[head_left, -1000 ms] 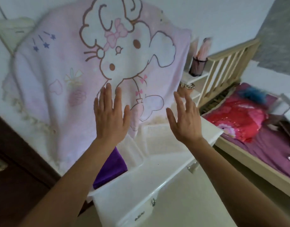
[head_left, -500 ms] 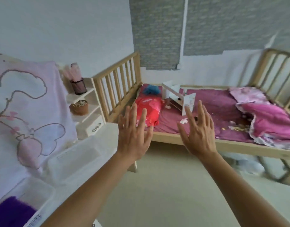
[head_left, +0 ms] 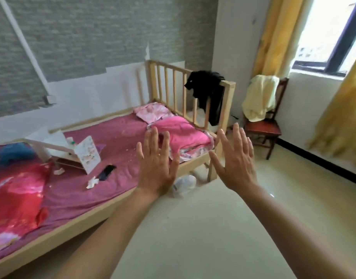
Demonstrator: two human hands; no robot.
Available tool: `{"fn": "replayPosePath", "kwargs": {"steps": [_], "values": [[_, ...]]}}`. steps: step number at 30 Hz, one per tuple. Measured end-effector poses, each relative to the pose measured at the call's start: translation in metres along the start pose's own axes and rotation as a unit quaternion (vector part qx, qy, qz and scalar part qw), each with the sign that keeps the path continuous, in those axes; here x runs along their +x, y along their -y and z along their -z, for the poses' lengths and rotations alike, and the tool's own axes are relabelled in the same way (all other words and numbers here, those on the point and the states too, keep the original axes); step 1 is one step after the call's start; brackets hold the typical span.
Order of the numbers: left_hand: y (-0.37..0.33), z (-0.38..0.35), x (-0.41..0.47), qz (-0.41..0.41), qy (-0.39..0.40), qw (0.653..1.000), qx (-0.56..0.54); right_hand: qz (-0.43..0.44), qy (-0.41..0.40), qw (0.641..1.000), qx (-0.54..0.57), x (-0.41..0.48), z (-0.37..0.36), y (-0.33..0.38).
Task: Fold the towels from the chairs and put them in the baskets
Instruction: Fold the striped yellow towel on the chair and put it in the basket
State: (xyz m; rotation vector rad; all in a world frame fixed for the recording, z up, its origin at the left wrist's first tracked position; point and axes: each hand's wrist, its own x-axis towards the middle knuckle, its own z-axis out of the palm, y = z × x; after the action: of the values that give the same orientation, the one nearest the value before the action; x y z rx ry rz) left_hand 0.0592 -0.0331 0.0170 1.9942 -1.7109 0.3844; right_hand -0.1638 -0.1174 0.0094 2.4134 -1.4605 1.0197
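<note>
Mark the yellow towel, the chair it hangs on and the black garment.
yellow towel (head_left: pixel 258 95), head view, middle of the draped cloth.
chair (head_left: pixel 263 128), head view, bare seat.
black garment (head_left: pixel 210 87), head view, its upper folds.

no legible text, print on the white board (head_left: pixel 88 154) too blurred

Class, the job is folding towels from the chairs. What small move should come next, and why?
Probably step toward the chair by the window and reach for the yellow towel draped over its back: the left hand and right hand are open, empty, and well short of it.
</note>
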Motion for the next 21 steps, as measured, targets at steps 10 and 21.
{"fn": "replayPosePath", "kwargs": {"steps": [10, 21], "values": [[-0.128, -0.128, 0.175, -0.138, 0.038, 0.986, -0.089, -0.147, -0.057, 0.982, -0.101, 0.064, -0.011, -0.171], [-0.265, -0.294, 0.372, -0.161, 0.073, 0.981, -0.08, -0.195, -0.038, 0.975, -0.097, 0.203, -0.094, -0.408]]}}
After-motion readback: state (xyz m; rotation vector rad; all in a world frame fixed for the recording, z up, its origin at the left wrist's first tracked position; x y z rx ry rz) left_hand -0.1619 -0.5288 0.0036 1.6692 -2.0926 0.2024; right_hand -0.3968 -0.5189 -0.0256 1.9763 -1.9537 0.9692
